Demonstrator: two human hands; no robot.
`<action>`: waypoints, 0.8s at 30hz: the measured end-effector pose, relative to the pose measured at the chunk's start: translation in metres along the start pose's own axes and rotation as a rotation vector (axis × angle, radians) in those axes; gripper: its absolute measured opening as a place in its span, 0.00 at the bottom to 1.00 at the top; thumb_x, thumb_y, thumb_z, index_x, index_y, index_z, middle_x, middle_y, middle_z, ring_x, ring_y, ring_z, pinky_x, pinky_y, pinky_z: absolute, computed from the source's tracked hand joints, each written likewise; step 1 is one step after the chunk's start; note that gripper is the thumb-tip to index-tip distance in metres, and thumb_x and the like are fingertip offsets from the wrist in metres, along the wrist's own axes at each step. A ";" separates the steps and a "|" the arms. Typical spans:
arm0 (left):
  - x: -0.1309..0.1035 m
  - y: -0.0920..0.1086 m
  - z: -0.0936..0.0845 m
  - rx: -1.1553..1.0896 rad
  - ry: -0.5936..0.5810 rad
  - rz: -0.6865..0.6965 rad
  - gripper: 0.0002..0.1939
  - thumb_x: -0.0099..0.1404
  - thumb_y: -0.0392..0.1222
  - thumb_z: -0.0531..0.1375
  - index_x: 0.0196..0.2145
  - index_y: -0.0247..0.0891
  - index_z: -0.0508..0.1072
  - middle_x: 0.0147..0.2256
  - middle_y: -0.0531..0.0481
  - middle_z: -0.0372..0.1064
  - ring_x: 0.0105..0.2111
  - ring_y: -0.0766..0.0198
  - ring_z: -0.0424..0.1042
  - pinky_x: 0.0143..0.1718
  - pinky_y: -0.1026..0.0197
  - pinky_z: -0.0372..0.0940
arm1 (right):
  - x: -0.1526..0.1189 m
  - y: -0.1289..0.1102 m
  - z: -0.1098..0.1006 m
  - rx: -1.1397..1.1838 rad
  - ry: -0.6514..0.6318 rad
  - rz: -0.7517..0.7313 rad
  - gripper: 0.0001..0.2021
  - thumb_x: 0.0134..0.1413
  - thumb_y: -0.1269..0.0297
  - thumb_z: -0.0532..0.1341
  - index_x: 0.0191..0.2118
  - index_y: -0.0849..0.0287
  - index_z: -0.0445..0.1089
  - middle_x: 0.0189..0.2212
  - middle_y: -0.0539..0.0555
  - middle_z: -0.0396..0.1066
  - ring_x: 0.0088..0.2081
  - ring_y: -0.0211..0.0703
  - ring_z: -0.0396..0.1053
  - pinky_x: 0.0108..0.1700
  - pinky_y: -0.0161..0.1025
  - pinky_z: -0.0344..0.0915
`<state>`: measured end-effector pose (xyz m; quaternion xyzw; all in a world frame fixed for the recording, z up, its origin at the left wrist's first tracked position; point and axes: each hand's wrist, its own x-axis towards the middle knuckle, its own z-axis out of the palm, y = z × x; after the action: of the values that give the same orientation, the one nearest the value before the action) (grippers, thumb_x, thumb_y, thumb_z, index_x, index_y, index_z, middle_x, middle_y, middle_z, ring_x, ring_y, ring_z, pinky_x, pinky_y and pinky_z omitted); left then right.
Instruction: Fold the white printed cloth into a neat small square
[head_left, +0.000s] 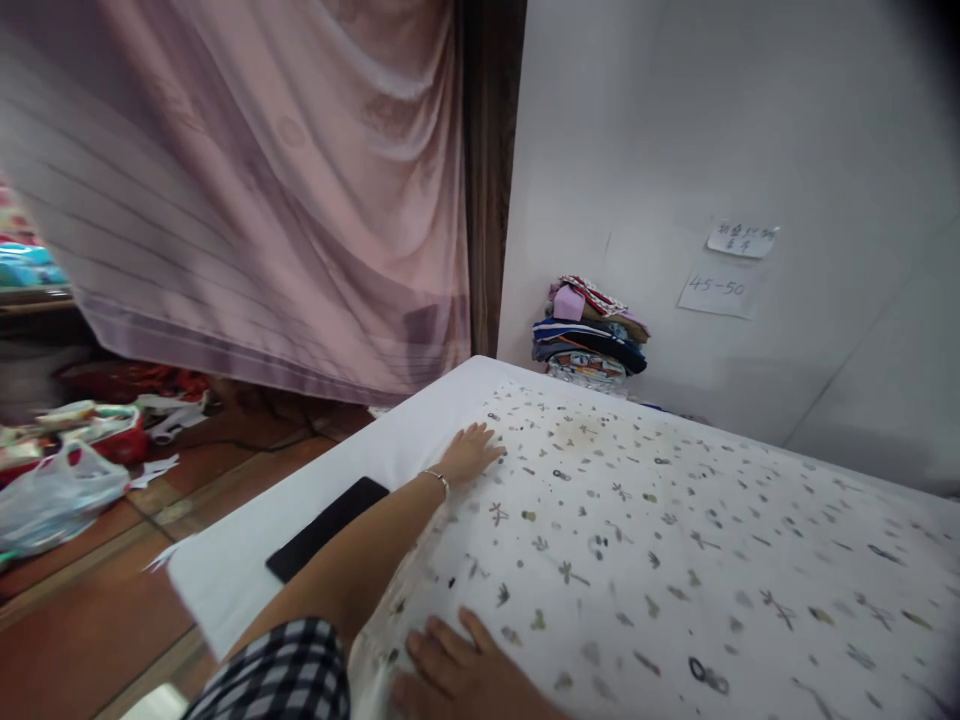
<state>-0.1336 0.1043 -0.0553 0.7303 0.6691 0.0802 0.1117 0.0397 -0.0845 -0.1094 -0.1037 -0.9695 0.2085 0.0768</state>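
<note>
A white cloth (622, 540) printed with small palm and leaf shapes lies spread over a table (225, 550) with a white cover. My left hand (469, 455), a bracelet at its wrist, rests flat on the cloth near its far left edge, fingers extended. Closer to me, at the bottom of the view, my right hand (469, 665) lies on the near left part of the cloth with its fingers spread. Neither hand grips anything. A black flat object (328, 527) sits on the white cover just left of my left forearm.
Folded fabrics (589, 335) are stacked beyond the table against the white wall, where paper notes (724, 288) hang. A pink curtain (322, 200) hangs at the back left. On the tiled floor at left are a plastic bag (64, 500) and scraps.
</note>
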 end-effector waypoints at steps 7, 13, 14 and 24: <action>-0.112 0.014 0.021 0.085 0.034 0.148 0.33 0.65 0.61 0.46 0.60 0.39 0.57 0.64 0.41 0.46 0.64 0.51 0.42 0.63 0.49 0.40 | -0.011 -0.030 -0.033 0.084 -0.020 0.043 0.32 0.61 0.45 0.46 0.66 0.54 0.43 0.66 0.56 0.42 0.66 0.51 0.37 0.64 0.57 0.33; -0.154 0.001 0.029 0.108 0.062 0.091 0.30 0.67 0.57 0.45 0.62 0.42 0.53 0.64 0.46 0.45 0.64 0.59 0.42 0.64 0.51 0.34 | -0.006 -0.046 -0.047 0.086 -0.087 0.101 0.32 0.60 0.44 0.48 0.64 0.56 0.48 0.66 0.58 0.42 0.66 0.51 0.34 0.64 0.57 0.32; -0.154 0.000 0.028 0.105 0.056 0.097 0.30 0.67 0.56 0.45 0.62 0.42 0.53 0.64 0.46 0.44 0.65 0.60 0.42 0.64 0.52 0.34 | -0.007 -0.048 -0.048 0.094 -0.089 0.106 0.33 0.59 0.44 0.48 0.65 0.55 0.47 0.66 0.58 0.41 0.66 0.51 0.34 0.64 0.58 0.32; -0.156 -0.023 0.023 0.236 0.128 0.087 0.20 0.62 0.45 0.51 0.52 0.55 0.68 0.60 0.55 0.56 0.63 0.54 0.48 0.60 0.46 0.47 | -0.127 -0.044 -0.084 0.152 0.111 0.414 0.33 0.60 0.43 0.45 0.66 0.54 0.45 0.67 0.53 0.37 0.67 0.46 0.32 0.65 0.52 0.29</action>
<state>-0.1643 -0.0502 -0.0784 0.7600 0.6475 0.0521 -0.0216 0.1711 -0.1205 -0.0282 -0.3059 -0.9032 0.2861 0.0934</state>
